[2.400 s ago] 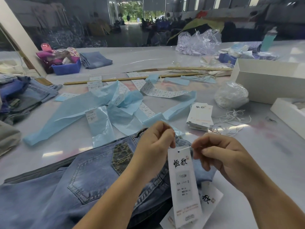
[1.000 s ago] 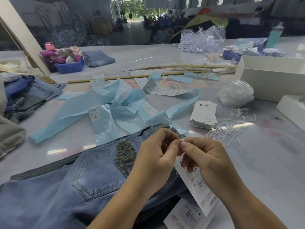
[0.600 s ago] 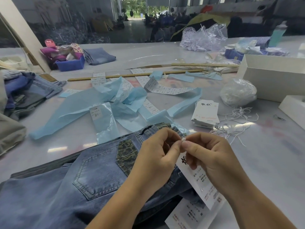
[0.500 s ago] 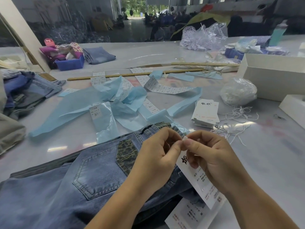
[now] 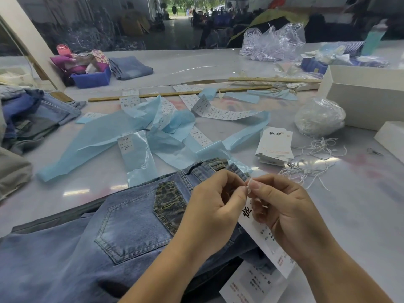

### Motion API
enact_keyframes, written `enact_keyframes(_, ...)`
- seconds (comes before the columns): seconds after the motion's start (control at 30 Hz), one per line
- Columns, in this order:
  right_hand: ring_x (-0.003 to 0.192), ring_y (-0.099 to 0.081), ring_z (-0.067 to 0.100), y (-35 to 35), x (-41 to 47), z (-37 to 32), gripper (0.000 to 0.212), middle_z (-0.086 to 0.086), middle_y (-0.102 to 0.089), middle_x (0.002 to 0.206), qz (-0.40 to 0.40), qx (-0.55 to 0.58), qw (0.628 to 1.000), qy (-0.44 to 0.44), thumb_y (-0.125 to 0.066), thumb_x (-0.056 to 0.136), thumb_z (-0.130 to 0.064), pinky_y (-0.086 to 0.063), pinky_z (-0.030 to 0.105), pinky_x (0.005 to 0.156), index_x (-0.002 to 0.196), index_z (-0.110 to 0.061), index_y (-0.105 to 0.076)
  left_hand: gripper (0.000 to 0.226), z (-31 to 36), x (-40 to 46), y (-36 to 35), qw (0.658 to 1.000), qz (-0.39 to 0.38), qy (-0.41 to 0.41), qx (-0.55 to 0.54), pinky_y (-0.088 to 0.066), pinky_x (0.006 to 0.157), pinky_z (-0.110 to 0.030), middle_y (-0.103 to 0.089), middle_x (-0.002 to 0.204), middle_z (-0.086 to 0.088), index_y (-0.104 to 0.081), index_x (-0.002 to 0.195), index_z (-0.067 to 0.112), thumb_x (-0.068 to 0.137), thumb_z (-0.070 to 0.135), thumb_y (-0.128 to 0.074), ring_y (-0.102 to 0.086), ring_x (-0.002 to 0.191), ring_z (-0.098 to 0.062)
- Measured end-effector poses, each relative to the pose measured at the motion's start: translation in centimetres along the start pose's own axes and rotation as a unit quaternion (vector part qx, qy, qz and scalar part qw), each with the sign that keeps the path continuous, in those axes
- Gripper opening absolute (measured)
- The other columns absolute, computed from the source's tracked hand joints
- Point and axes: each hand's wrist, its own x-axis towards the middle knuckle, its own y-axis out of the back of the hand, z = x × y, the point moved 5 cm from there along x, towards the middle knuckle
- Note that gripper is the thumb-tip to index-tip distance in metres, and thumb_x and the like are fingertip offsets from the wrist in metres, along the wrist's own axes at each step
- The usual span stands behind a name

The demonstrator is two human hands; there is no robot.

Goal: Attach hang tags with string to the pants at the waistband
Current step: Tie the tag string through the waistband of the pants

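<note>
— Where's the tag?

— The hang tag [image 5: 265, 239] hangs under both hands, over the jeans [image 5: 91, 241] near the waistband. Left hand [image 5: 215, 206] and right hand [image 5: 282, 206] meet fingertip to fingertip, curled tight, pinching a small white string fastener [image 5: 248, 186].

— Any containers?

— A blue bin [image 5: 90, 79] stuffed with colourful fabric, far left. White boxes [image 5: 363, 95] on the right; contents hidden. A clear bag [image 5: 319, 117] holds strings.

Jeans [image 5: 91, 248] lie lower left on the table [image 5: 360, 204]. Both hands meet at centre just above the waistband, left hand [image 5: 209, 211] beside right hand [image 5: 282, 211]. One tag [image 5: 266, 243] hangs under the right hand. Tag stack [image 5: 275, 147] and loose strings [image 5: 310, 162] right of centre; boxes [image 5: 363, 95] upper right.
</note>
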Motion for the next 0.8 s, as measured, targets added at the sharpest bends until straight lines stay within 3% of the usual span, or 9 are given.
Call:
enact_keyframes(0.1,0.054,-0.045,0.017,0.17,0.05,0.23,0.009,0.007,-0.056,0.064,0.005,-0.011,1.000,-0.005,-0.079,0.070,-0.021,-0.039,0.024,0.047,0.072,-0.014,-0.073,0.012,-0.18,-0.12,-0.20,1.000,0.003,0.000,-0.008,-0.036,0.050,-0.021,-0.053,0.062,0.009,-0.061,0.080,0.026,0.089,0.032,-0.057,-0.043,0.054,-0.002)
enact_keyframes(0.23,0.052,-0.046,0.017,0.35,0.13,0.22,0.009,0.008,-0.056,0.062,-0.003,-0.012,1.000,0.002,-0.069,0.076,-0.020,-0.040,0.025,0.046,0.072,-0.012,-0.071,0.012,-0.14,-0.47,-0.45,1.000,0.004,-0.006,-0.026,-0.034,0.048,-0.020,-0.050,0.059,0.011,-0.059,0.079,0.024,0.090,0.030,-0.056,-0.041,0.053,-0.002)
enact_keyframes(0.37,0.047,-0.048,0.015,0.06,0.05,-0.07,0.005,0.009,-0.063,0.064,-0.019,0.003,1.000,0.009,-0.072,0.073,-0.016,-0.041,0.024,0.043,0.068,-0.015,-0.070,0.012,0.04,-0.57,-0.45,0.999,0.010,-0.013,-0.048,-0.035,0.050,-0.030,-0.054,0.063,-0.003,-0.060,0.081,0.022,0.090,0.029,-0.057,-0.043,0.055,-0.006)
enact_keyframes(0.5,0.044,-0.047,0.013,0.00,0.04,0.00,0.005,0.004,-0.059,0.057,-0.020,-0.004,1.000,0.014,-0.072,0.071,-0.014,-0.039,0.022,0.041,0.067,-0.015,-0.069,0.013,0.26,-0.52,-0.53,0.999,0.004,-0.021,-0.025,-0.034,0.048,-0.018,-0.050,0.058,0.013,-0.059,0.079,0.024,0.091,0.024,-0.059,-0.043,0.052,-0.002)
enact_keyframes(0.6,0.045,-0.046,0.014,-0.17,-0.03,-0.12,0.007,0.005,-0.059,0.059,-0.024,-0.004,1.000,0.020,-0.075,0.067,-0.019,-0.039,0.022,0.042,0.068,-0.016,-0.069,0.012,0.20,-0.54,-0.40,1.000,0.003,-0.021,-0.018,-0.036,0.048,-0.019,-0.052,0.058,0.013,-0.059,0.078,0.024,0.091,0.025,-0.059,-0.043,0.052,-0.002)
enact_keyframes(0.8,0.049,-0.049,0.017,-0.32,-0.13,-0.15,0.005,0.009,-0.058,0.063,-0.048,0.015,0.999,0.014,-0.068,0.075,-0.009,-0.043,0.024,0.045,0.072,-0.013,-0.069,0.014,0.50,-0.45,-0.27,1.000,-0.010,-0.021,-0.012,-0.033,0.047,-0.012,-0.055,0.054,0.018,-0.059,0.078,0.023,0.091,0.019,-0.059,-0.044,0.047,0.000)
